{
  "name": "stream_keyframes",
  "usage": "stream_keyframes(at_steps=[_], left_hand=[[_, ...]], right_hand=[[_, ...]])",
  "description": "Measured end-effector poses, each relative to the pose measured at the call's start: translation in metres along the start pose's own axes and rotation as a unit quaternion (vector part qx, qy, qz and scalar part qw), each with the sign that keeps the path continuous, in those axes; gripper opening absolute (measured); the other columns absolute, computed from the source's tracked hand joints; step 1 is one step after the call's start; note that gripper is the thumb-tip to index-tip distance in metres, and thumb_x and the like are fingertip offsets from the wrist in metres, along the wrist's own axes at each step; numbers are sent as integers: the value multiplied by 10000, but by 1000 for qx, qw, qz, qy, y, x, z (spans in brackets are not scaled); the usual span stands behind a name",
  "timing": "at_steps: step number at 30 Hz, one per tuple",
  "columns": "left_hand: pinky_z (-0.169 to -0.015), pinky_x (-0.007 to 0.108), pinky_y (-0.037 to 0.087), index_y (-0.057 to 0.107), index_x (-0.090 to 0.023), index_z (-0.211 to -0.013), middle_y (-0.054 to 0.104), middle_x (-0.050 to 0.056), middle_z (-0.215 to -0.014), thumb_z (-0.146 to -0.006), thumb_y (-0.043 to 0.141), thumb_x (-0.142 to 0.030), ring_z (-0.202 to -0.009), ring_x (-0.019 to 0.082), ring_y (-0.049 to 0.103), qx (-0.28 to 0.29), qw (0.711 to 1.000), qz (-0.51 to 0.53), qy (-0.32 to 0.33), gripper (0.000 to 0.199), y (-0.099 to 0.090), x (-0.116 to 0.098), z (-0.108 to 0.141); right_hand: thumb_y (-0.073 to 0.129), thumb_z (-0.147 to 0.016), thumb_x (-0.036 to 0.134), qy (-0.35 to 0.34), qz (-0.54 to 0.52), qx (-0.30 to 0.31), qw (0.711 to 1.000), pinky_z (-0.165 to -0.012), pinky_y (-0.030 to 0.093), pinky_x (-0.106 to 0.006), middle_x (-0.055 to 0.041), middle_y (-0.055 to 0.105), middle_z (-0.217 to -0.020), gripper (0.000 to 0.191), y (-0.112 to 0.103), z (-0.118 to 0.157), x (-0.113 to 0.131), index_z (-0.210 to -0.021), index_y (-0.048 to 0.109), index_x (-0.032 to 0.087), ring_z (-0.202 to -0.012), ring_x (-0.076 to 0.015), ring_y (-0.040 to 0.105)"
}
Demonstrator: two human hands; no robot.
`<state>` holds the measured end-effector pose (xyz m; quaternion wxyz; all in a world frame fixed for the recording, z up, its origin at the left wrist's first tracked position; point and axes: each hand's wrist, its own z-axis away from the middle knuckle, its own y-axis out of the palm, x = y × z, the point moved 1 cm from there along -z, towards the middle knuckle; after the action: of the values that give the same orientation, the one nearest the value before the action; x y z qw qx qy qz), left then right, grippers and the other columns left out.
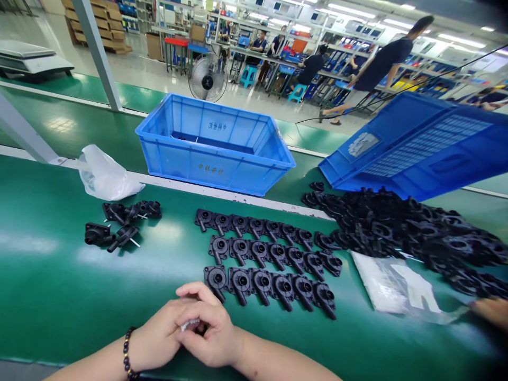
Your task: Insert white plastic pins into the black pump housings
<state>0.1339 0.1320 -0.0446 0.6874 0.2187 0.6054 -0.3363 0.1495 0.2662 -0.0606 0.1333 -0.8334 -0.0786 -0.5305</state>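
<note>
R hand curled on clear bits; L hand against it, grip unclear.
Bits prob. light, stiff, slippery; pinch w/ fingertips. Blk parts nr.

Black pump housings in rows: seven back, seven middle, six front
Black assemblies at left: at least four, overlapping
Heaped black parts: too tangled to count
Blue crates: two
Plastic bags: two
Fan: one
Turquoise stools: two
Beaded bracelet: one
Small white pieces: mostly hidden
</note>
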Motion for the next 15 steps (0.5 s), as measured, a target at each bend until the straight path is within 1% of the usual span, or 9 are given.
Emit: stream_keyframes(at_steps=[4,7,12,15], left_hand=[[-805,278,443,694,-199,-872,673,55,-897,-809,475,-110,-876,204,600,9,1000,-1,-10,244,0,-3,-1],[-801,279,447,697,-200,-871,677,54,-885,-807,471,-105,-869,202,604,18,1000,12,-5,253,0,-3,-1],[-815,280,440,700,-206,-883,684,48,-913,-762,455,-53,-887,204,606,4,1000,13,-6,313,1,-1,0],[-798,273,445,698,-204,-870,685,40,-892,-736,429,-25,-861,194,609,14,1000,21,-1,350,1,-1,0]], right_hand=[[573,-686,186,-5,-3,-3,1000,-846,485,-347,-115,521,-1105,149,-2,-1,3,-830,608,177,-1013,-205,556],[562,-658,166,-11,-6,-4,1000,-840,488,-345,-115,525,-1090,160,-3,-2,5,-812,607,174,-997,-205,563],[512,-629,132,-5,17,3,1000,-804,499,-329,-105,535,-1077,166,-3,-3,6,-776,564,187,-964,-192,574],[510,-627,130,-10,15,0,1000,-804,498,-325,-101,532,-1074,151,-2,-3,5,-762,546,187,-964,-189,575]])
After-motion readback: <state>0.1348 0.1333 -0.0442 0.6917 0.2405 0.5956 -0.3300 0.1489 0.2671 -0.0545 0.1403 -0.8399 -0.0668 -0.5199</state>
